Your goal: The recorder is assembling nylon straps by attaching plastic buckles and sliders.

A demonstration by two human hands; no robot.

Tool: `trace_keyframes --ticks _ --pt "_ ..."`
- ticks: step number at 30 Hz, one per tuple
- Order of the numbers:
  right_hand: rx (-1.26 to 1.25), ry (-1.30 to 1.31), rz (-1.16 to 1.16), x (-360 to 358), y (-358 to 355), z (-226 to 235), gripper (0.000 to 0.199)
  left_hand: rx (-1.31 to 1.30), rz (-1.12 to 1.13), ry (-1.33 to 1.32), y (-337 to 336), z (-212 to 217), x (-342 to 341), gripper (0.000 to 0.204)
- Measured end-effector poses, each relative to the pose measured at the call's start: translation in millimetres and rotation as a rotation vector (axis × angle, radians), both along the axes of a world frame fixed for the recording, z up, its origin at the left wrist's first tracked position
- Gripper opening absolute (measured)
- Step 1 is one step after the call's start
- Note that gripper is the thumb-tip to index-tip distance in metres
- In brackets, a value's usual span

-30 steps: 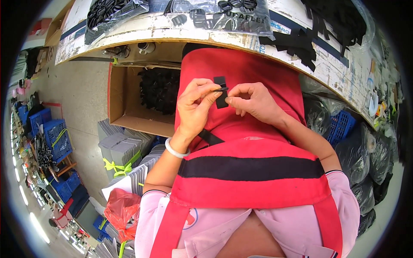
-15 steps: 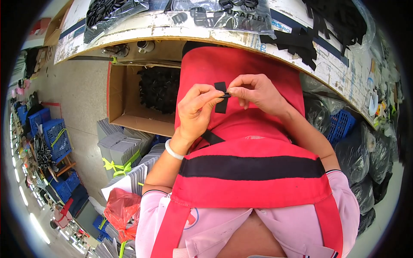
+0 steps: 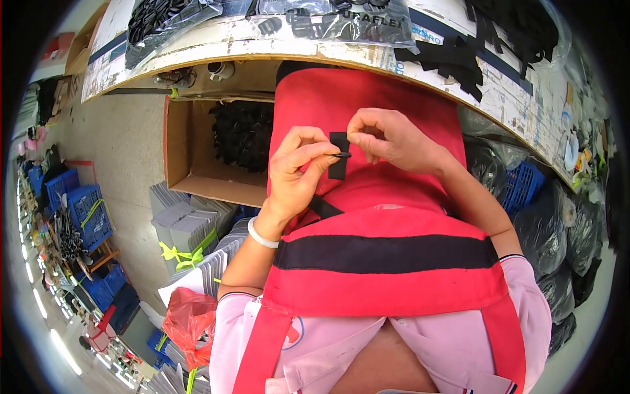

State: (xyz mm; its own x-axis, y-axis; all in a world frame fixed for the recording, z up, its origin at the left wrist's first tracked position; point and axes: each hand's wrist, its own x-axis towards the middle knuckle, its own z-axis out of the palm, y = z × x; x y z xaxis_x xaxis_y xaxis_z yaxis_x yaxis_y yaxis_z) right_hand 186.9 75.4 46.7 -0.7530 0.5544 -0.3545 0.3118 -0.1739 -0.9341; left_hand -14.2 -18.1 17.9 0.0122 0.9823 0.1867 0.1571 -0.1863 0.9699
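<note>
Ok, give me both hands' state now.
Left hand: closed, pinching a black buckle.
Right hand: thumb and finger at the edge of the strap; cannot tell whether gripping it.

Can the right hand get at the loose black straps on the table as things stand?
Probably yes: the black straps lie uncovered near the edge of the table, ahead of the right hand. Only that edge seems in the way.

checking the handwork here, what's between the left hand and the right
In the head view, a black strap and small black piece show between the left hand and right hand.
</note>
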Motion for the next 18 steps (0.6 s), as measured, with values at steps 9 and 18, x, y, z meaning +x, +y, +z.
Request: trace_keyframes --ticks 9,18 --pt "-0.153 0.066 -0.178 -7.7 -0.5 -9.3 0.010 -0.034 -0.013 0.040 -3.7 2.8 -4.8 0.019" --pt "-0.214 0.116 -0.206 -20.3 3.1 -37.5 0.014 -0.350 -0.143 0.005 -17.8 24.5 -47.7 0.020"
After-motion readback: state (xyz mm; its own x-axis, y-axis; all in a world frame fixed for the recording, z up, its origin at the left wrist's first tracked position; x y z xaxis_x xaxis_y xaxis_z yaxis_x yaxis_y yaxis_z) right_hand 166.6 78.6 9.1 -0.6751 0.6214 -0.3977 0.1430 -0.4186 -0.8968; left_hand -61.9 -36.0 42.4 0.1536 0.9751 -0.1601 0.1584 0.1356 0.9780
